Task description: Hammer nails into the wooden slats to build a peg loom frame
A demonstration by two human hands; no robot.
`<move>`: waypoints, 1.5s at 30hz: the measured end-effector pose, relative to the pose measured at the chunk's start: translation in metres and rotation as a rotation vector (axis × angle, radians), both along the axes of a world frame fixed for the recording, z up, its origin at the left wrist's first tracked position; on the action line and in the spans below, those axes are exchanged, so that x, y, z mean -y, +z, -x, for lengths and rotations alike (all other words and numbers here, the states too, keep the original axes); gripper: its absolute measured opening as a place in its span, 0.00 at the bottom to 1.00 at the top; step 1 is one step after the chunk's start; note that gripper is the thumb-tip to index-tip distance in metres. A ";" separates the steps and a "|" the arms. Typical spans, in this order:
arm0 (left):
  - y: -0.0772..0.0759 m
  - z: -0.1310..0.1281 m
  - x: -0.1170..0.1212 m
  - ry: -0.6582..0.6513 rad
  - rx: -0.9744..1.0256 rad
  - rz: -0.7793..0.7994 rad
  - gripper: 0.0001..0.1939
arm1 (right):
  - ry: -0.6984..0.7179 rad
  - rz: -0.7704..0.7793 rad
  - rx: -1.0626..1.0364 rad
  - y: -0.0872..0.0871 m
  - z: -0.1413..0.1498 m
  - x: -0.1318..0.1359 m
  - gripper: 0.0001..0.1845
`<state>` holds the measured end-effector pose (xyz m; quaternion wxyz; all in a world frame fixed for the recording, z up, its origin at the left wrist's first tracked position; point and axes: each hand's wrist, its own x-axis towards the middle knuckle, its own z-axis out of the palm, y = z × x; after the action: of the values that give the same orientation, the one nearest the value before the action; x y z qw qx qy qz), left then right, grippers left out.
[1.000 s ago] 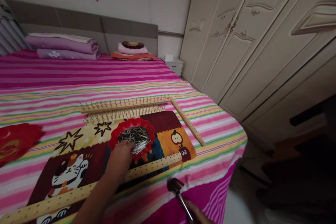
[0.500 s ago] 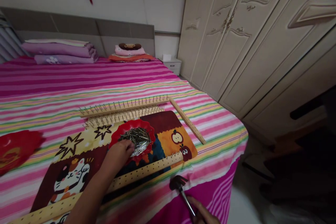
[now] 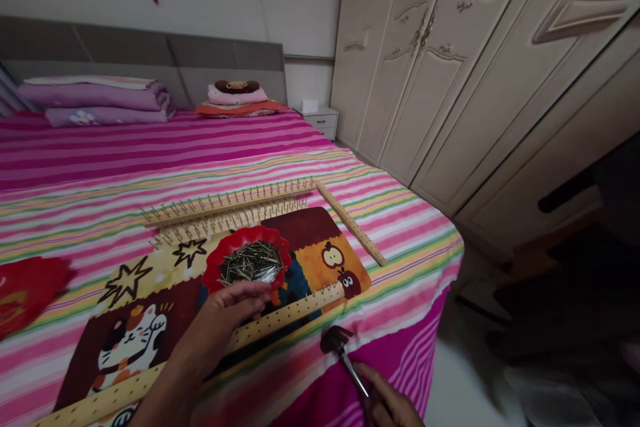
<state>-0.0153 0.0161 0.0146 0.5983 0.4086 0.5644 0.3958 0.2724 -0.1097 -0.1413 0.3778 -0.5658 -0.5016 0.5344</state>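
Note:
My left hand (image 3: 227, 317) hovers just in front of a red dish (image 3: 249, 261) heaped with small metal nails. Its fingers are pinched together, and what they hold is too small to make out. Below that hand lies a long wooden strip with holes (image 3: 280, 319), resting on a cartoon mat (image 3: 150, 293). My right hand (image 3: 393, 407) sits at the bottom edge, closed around the handle of a hammer (image 3: 343, 350) whose dark head rests on the bedspread.
Two wooden strips with rows of nails (image 3: 225, 203) lie behind the dish, and a bare strip (image 3: 350, 223) lies at an angle to their right. A red cloth (image 3: 25, 287) is at far left. The bed edge (image 3: 440, 280) drops off right, wardrobe doors (image 3: 450, 80) beyond.
My left hand has drawn back out of the nail dish toward me, fingers pinched. The view has shifted slightly left. The right hand still grips the hammer.

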 end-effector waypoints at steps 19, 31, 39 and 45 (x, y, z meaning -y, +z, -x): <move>-0.028 -0.038 0.012 0.117 0.143 0.049 0.22 | 0.037 0.142 -0.131 0.045 0.007 -0.002 0.26; -0.031 -0.041 0.012 0.108 -0.049 0.087 0.21 | 0.080 0.123 -0.123 0.044 0.005 -0.001 0.26; -0.038 -0.058 0.000 0.194 -0.080 0.046 0.18 | 0.061 0.147 -0.077 0.045 0.007 -0.002 0.23; -0.043 -0.064 -0.002 0.160 -0.243 -0.045 0.15 | 0.064 0.119 -0.092 0.045 0.006 -0.003 0.22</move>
<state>0.0484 0.0183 -0.0285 0.4826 0.4205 0.6545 0.4024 0.2669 -0.1071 -0.0965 0.3490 -0.5458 -0.4690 0.6002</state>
